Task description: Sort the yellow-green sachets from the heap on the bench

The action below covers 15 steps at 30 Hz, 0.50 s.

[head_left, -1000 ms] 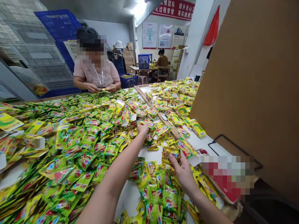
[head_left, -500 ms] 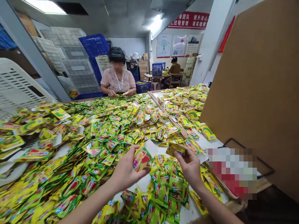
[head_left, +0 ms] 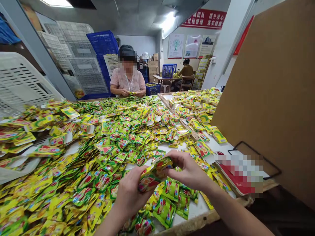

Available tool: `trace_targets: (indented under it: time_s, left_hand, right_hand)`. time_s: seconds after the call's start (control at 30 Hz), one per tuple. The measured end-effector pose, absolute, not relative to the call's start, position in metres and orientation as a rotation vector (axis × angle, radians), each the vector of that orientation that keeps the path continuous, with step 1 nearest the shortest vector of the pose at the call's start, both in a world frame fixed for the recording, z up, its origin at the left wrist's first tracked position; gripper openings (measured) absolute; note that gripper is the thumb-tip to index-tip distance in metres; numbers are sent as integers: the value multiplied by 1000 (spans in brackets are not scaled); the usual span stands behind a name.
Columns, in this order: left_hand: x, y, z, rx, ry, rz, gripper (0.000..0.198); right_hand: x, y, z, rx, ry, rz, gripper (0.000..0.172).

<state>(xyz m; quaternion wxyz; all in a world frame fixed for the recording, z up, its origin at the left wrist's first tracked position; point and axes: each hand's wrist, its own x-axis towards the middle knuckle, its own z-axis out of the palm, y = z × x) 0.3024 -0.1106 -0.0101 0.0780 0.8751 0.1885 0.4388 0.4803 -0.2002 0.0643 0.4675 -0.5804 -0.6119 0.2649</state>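
My left hand (head_left: 130, 191) is closed around a small printed carton (head_left: 148, 180), held tilted above the table. My right hand (head_left: 188, 168) has come up against the carton's far end, its fingers pinching a small yellow candy-style packet (head_left: 164, 163). Where packet and carton meet, fingers hide how far the packet is inside. Below both hands lie loose green packets (head_left: 164, 209) with red fruit prints. More packets (head_left: 91, 186) are heaped to the left of my left hand. An open carton (head_left: 203, 149) with a white flap rests beyond my right hand.
A white crate (head_left: 22, 82) leans at the left, with cartons spilling from it. A wooden strip (head_left: 180, 121) divides the table. At right stand a cardboard sheet (head_left: 265, 98) and a black wire frame (head_left: 256, 157). Across the table sits a co-worker (head_left: 128, 78).
My right hand has moved left with its packet and now meets the carton in my left hand. The carton has turned and its white flap no longer shows. The view has shifted slightly.
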Motion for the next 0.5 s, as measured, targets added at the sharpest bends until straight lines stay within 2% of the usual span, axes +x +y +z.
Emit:
trace_targets:
  time_s: [0.2, 0.37, 0.5]
  left_hand:
    - [303, -112, -19, 2620, 728, 1300, 32]
    - [299, -111, -24, 2543, 730, 1209, 43]
    - [296, -112, -24, 2470, 813, 1165, 42]
  right_hand:
    - [463, -193, 61, -1533, -1641, 424, 28]
    - [458, -178, 50, -1436, -1298, 633, 26]
    - [453, -171, 40, -1483, -1321, 424, 18]
